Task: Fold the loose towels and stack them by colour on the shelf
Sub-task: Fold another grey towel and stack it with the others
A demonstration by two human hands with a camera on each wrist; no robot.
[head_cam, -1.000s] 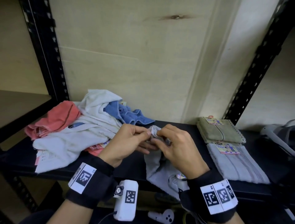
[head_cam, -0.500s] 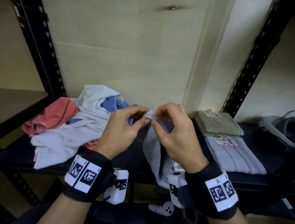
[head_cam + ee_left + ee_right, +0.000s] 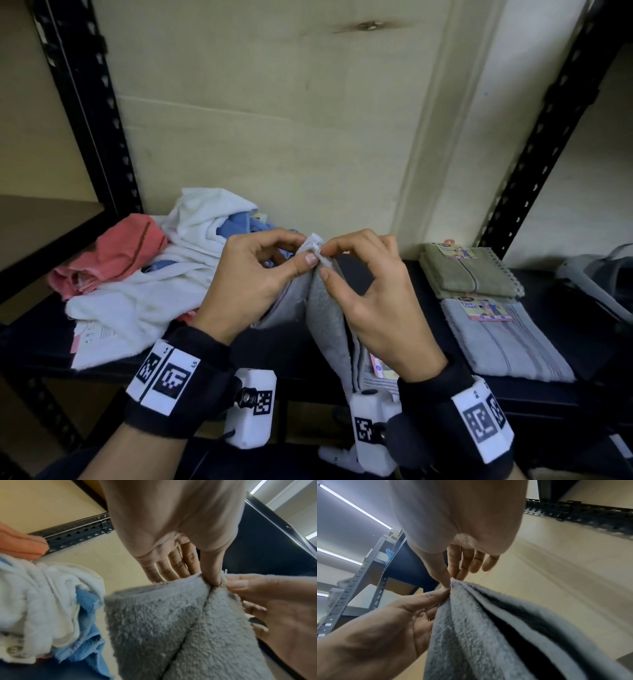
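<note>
A grey towel [image 3: 325, 318] hangs in front of the black shelf [image 3: 41, 346], held up by its top edge. My left hand [image 3: 253, 277] pinches that edge between thumb and forefinger, and my right hand [image 3: 366, 291] pinches it right beside. In the left wrist view the grey towel [image 3: 171, 628] droops in two folds below the thumb. The right wrist view shows the same grey towel [image 3: 488, 628] pinched at its tip. A loose heap of white [image 3: 178, 274], blue [image 3: 236, 222] and coral towels [image 3: 116, 253] lies at the left. Folded green [image 3: 469, 274] and grey towels [image 3: 507, 342] lie at the right.
Black slotted uprights [image 3: 92, 113] frame the bay on both sides, with a pale wooden back panel [image 3: 274, 120] behind. A paper label [image 3: 89, 337] sticks out under the white towel. A light-coloured device [image 3: 603, 274] rests at the far right of the shelf.
Both hands have lifted the grey towel's edge up off the shelf, so the towel now hangs down from their pinch.
</note>
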